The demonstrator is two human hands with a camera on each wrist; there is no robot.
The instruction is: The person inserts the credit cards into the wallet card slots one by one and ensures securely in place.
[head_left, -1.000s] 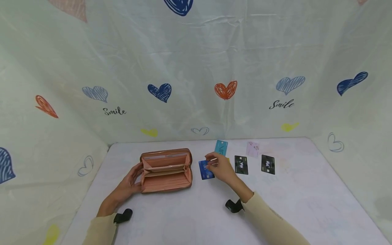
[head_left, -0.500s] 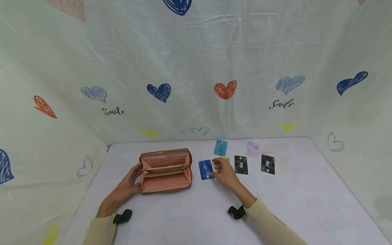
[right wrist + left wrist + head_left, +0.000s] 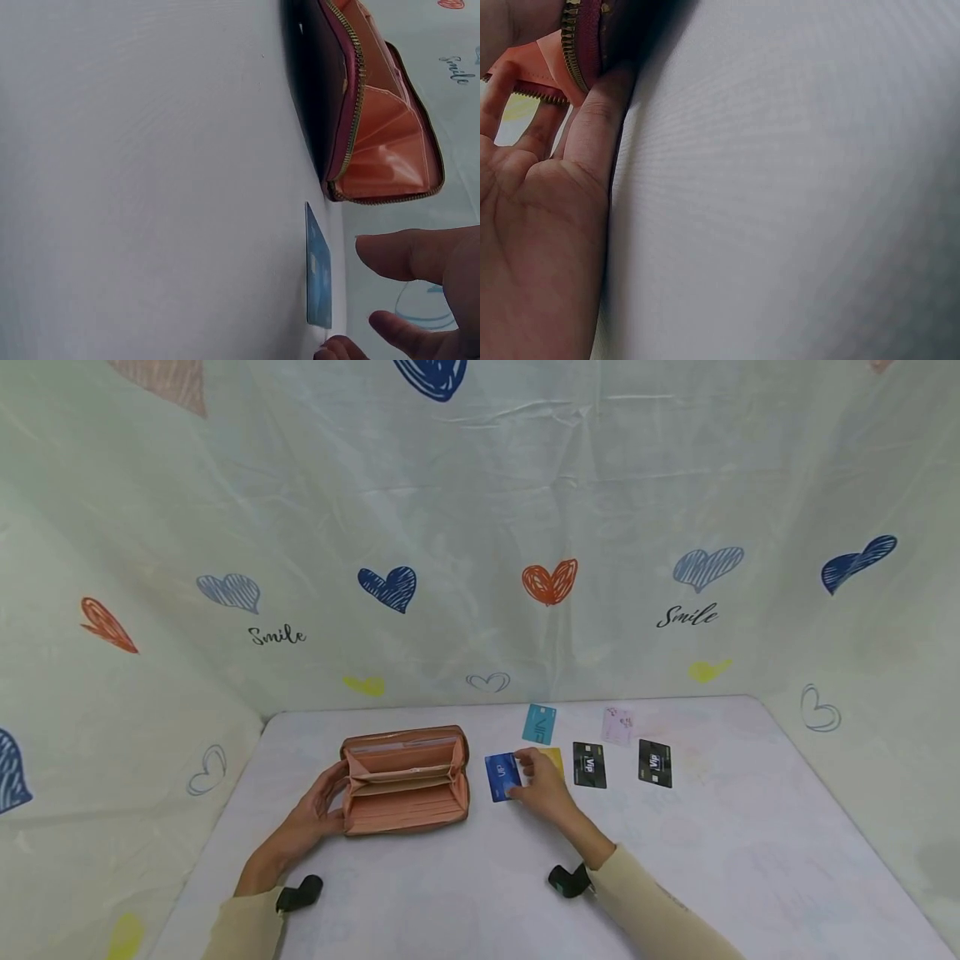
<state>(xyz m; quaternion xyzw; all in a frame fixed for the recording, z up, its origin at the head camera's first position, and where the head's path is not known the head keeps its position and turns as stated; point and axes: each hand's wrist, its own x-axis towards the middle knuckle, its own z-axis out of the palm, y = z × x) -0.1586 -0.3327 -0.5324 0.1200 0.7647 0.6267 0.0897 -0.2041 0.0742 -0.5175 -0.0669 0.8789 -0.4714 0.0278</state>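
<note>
My left hand (image 3: 315, 810) grips the left edge of an unzipped pinkish-brown zip-around wallet (image 3: 408, 818), which lies spread with its inner compartments facing up. In the left wrist view, fingers (image 3: 596, 127) reach along the brass zip (image 3: 571, 45). My right hand (image 3: 546, 787) is over the table just right of the wallet, at a blue card (image 3: 501, 778). Its thumb and fingers are spread apart, fingertips right at the card's right edge. In the right wrist view the blue card (image 3: 319, 274) lies flat beside the thumb (image 3: 405, 251). A yellow card (image 3: 554, 757) is partly hidden behind the right hand.
A teal VIP card (image 3: 539, 723) lies behind the right hand. Further right are two black VIP cards, the nearer black card (image 3: 589, 765) and the outer black card (image 3: 656, 763), plus a pale pink card (image 3: 617, 726). A heart-printed curtain (image 3: 480, 527) rises behind the table.
My right hand first drew back rightward off the blue card, then came slightly left again to its right edge. More of the yellow card shows. The left hand and wallet stayed put.
</note>
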